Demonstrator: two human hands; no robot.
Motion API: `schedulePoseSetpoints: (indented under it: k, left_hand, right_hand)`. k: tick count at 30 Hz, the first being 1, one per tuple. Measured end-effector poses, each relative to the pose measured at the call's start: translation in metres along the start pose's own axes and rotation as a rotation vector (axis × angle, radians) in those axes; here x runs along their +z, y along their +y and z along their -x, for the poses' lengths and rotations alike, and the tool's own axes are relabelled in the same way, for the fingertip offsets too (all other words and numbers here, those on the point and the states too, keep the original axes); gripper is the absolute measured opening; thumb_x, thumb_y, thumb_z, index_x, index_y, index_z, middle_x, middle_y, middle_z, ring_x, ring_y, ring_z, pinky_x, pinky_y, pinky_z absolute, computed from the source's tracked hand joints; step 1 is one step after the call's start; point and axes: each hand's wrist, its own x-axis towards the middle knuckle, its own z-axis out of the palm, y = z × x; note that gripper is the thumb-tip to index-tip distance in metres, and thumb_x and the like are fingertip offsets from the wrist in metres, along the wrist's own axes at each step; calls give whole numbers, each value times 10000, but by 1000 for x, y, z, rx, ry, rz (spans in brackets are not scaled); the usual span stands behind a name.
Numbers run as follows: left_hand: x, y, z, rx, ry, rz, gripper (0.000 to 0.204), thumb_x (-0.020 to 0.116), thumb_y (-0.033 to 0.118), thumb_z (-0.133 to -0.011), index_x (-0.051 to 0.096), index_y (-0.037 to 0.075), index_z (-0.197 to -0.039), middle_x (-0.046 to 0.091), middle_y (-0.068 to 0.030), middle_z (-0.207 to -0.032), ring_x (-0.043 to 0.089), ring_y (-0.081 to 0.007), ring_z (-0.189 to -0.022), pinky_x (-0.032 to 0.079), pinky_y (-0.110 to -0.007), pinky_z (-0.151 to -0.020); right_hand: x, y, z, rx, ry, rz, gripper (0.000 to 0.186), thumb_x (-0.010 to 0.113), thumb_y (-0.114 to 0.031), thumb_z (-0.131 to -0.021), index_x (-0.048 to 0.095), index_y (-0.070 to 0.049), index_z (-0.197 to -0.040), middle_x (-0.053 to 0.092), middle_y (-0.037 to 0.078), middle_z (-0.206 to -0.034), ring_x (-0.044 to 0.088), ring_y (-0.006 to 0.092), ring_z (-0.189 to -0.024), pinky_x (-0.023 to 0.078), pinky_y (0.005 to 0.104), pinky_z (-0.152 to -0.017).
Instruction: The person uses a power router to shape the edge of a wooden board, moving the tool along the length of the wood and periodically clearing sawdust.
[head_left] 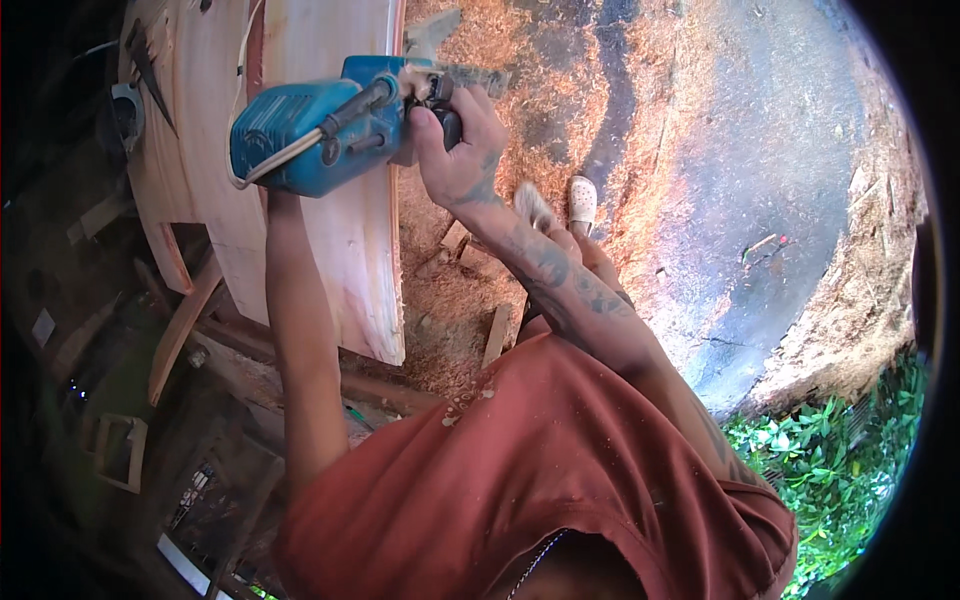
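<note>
My right hand (465, 145) is closed around the black knob of a blue electric planer (315, 130), with the thumb lying toward the tool's body. The planer is over the right part of a pale wooden panel (345, 260), near its edge. A light cord (285, 160) loops along the planer's side. My left forearm (305, 330) reaches across the panel to the planer. Its hand is hidden behind the blue housing, so its fingers do not show.
Wood shavings (450, 330) and small wood offcuts (497, 335) litter the ground right of the panel. My feet in light clogs (583, 200) stand there. A curved wooden piece (180, 330) and a dark pointed tool (150, 80) are at the left. Green plants (840, 460) grow at lower right.
</note>
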Motion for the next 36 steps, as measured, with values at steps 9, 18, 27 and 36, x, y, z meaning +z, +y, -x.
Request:
schedulePoseSetpoints:
  k: [9, 18, 27, 36]
  left_hand:
    - [-41, -6, 62, 28, 9, 29, 306, 687, 299, -787, 666, -3, -738, 640, -90, -639, 600, -189, -611, 445, -377, -574]
    - [-89, -10, 140, 49, -27, 163, 306, 684, 300, -781, 665, -2, -734, 640, -96, -637, 603, -196, -608, 444, -381, -574]
    - [-146, -26, 234, 101, -68, 297, 306, 680, 300, -775, 664, -2, -731, 639, -102, -635, 607, -204, -605, 443, -385, -574]
    - [-177, -27, 307, 284, 91, 176, 303, 657, 279, -770, 616, -4, -673, 601, -233, -657, 606, -382, -607, 479, -468, -611]
  right_hand:
    - [2, -6, 90, -56, 48, -34, 295, 695, -268, -901, 597, 7, -856, 540, 151, -773, 562, 300, -688, 446, 406, -642]
    - [-2, -3, 213, 112, 22, -127, 367, 530, -295, -1022, 663, 33, -1122, 659, 79, -889, 609, 149, -794, 494, 295, -712]
    - [-4, -26, 316, 207, 64, -77, 628, 480, -561, -1012, 644, 41, -1092, 649, 130, -754, 574, 178, -542, 441, 275, -491]
    - [-10, -38, 396, 185, 79, 68, 723, 397, -616, -1017, 575, 30, -1288, 663, 175, -923, 658, 212, -738, 502, 304, -503]
